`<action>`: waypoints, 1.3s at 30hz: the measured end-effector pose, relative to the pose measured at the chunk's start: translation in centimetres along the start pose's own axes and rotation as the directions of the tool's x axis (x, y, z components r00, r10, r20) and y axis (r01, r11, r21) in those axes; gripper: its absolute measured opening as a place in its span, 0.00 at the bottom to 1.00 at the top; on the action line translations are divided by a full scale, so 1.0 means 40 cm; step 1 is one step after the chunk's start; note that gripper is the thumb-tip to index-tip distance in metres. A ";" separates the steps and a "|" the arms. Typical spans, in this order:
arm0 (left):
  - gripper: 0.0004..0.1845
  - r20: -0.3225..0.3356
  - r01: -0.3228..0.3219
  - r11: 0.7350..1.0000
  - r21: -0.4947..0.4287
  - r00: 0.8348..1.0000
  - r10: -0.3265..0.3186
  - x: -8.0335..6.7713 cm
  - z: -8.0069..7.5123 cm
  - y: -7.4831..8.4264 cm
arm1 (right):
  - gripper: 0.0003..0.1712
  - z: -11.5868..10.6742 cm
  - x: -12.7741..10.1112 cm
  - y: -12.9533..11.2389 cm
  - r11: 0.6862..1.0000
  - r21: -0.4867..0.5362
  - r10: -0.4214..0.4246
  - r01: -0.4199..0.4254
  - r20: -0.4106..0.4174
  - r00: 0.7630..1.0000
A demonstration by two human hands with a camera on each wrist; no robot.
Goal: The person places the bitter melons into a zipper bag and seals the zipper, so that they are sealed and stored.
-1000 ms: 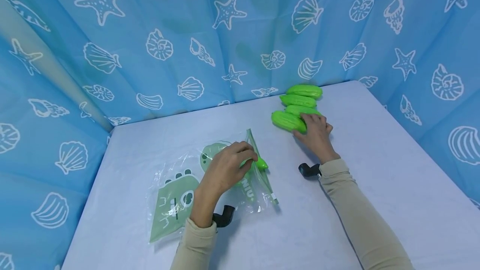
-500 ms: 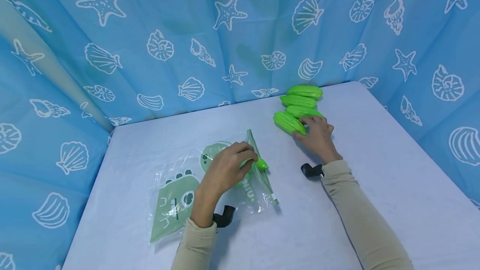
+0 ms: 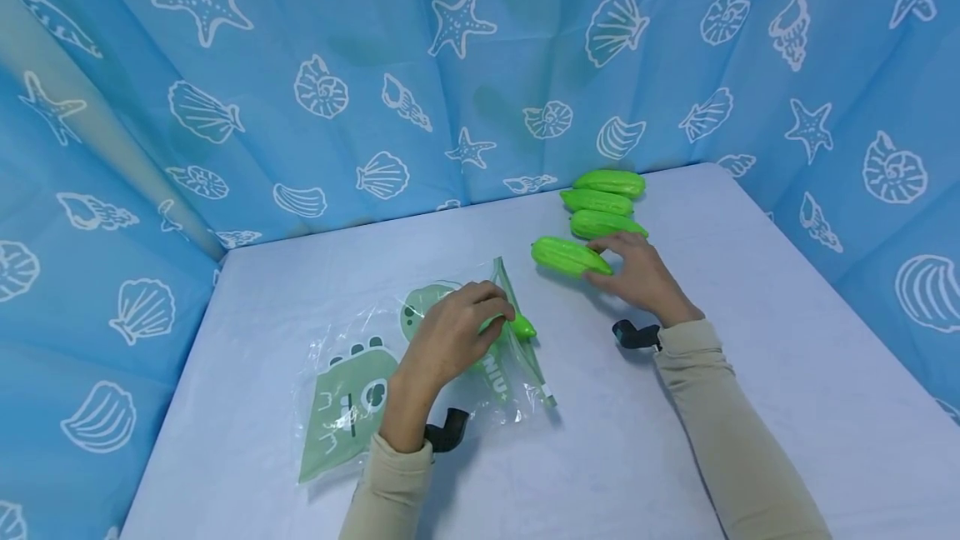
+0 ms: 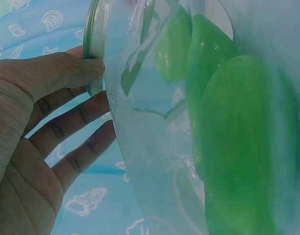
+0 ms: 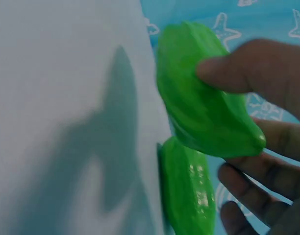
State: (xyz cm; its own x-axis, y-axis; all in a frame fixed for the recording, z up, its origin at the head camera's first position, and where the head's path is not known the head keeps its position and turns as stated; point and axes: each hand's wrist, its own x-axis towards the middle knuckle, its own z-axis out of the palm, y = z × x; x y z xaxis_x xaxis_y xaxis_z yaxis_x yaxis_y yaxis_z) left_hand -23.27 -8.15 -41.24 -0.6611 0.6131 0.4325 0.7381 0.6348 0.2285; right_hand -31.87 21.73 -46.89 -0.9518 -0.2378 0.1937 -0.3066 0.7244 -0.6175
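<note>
Near the desk's (image 3: 675, 457) front edge, the left hand (image 3: 450, 336) pinches the rim of a clear bag (image 3: 352, 394), its grip closed on the plastic. Farther back, the right hand (image 3: 637, 273) holds a green gourd (image 3: 566, 257) between thumb and fingers, just clear of three more gourds (image 3: 603, 202) by the back edge.

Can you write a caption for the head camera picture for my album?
Right hand grips a green toy gourd; left hand holds a clear zip bag.

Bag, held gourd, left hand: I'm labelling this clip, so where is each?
bag (image 3: 348, 407), head view, on its green printed panel.
held gourd (image 3: 562, 256), head view, mid-body.
left hand (image 3: 450, 340), head view, back of the hand.
</note>
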 end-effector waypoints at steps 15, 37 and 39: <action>0.06 -0.014 -0.003 1.000 -0.011 1.000 0.003 -0.003 -0.004 -0.003 | 0.25 -0.035 -0.023 -0.030 0.999 0.017 -0.054 0.052 0.194 0.980; 0.06 0.004 0.026 1.000 -0.016 1.000 -0.026 -0.002 -0.014 -0.001 | 0.24 -0.005 -0.039 -0.077 0.981 0.150 -0.175 0.124 0.398 0.900; 0.06 0.005 0.030 0.999 -0.016 1.000 -0.030 -0.001 -0.013 0.000 | 0.23 0.002 -0.040 -0.085 0.980 0.150 -0.183 0.133 0.397 0.899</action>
State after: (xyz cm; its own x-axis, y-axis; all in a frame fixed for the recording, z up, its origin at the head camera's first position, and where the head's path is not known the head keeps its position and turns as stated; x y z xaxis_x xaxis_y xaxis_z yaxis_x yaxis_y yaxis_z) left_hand -23.17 -8.45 -40.81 -0.6835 0.5960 0.4214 0.7200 0.6454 0.2550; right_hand -29.31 19.60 -45.15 -0.7974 -0.6033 -0.0157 -0.4257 0.5807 -0.6940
